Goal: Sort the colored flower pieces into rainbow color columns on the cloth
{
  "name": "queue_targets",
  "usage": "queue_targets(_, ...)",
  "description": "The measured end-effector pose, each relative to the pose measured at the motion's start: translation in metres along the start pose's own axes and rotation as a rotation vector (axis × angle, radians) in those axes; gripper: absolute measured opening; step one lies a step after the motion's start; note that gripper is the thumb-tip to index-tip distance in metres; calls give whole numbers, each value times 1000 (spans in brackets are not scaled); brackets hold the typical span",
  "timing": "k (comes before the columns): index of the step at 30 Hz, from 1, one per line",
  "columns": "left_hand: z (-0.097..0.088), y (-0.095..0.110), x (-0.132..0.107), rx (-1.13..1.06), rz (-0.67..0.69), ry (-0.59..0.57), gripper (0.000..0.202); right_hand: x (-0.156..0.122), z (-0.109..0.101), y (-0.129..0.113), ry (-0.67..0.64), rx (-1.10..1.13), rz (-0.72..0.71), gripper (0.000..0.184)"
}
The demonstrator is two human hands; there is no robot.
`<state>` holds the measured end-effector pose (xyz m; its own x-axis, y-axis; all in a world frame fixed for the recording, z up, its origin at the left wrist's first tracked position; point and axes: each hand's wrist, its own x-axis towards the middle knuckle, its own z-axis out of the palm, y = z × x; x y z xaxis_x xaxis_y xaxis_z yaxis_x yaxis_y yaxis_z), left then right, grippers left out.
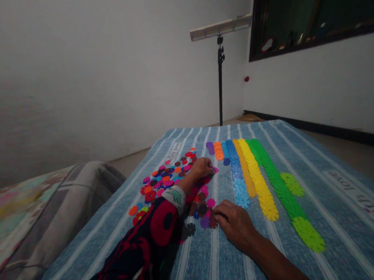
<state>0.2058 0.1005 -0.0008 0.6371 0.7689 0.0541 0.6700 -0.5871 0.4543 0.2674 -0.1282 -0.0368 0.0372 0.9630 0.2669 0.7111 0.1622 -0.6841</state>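
My left hand (202,168) reaches over the mixed pile with its fingers pinched on a pink notched plastic disc (216,170), at the pile's right side. Closer to me, my right hand (234,222) has thumb and forefinger pressed together at the pile's near right edge. Beside those fingertips lie a brown disc (213,221) and a purple disc (205,222); whether they hold one is hard to see. Under and around my left forearm spreads the pile of loose discs (166,178) in many colours, partly hidden by the sleeve.
Right of my hands, overlapping discs form rows by colour: purple (210,147), orange (218,151), blue (233,159), yellow (257,177), green (275,182) and lime (309,234). A striped blue cloth (292,275) covers the table. Behind it stands a lamp stand (220,83); a draped cover (77,201) is at left.
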Motion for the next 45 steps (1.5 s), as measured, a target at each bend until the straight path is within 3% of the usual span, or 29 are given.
queue_targets(7,-15,-26,-2,-392,-121,40,16,-1,-2,-2,1,-2,8,20)
queue_targets(11,-26,-38,-9,-505,-138,48,19,-1,-2,0,-4,-10,3,19)
queue_targets(16,-43,-48,-26,-471,-177,-82,18,-1,-1,1,-6,-8,2,20)
queue_targets(20,-52,-45,-42,-465,-164,-223,15,-1,-1,0,-13,-14,5,20)
queue_targets(25,-45,-34,-45,-524,-220,-292,21,-1,-2,-1,-8,-6,5,22)
queue_targets(29,-33,-31,-37,-449,-245,-328,31,-2,-2,0,-20,-23,10,21)
queue_targets(33,-27,-34,-29,-332,-252,-324,27,-2,-1,1,-17,-23,2,21)
queue_targets(40,-27,-40,-30,-331,-160,-287,14,-2,-1,2,-12,-22,1,21)
queue_targets(45,-35,-36,-38,-392,-189,-335,22,-1,0,3,-9,-25,3,21)
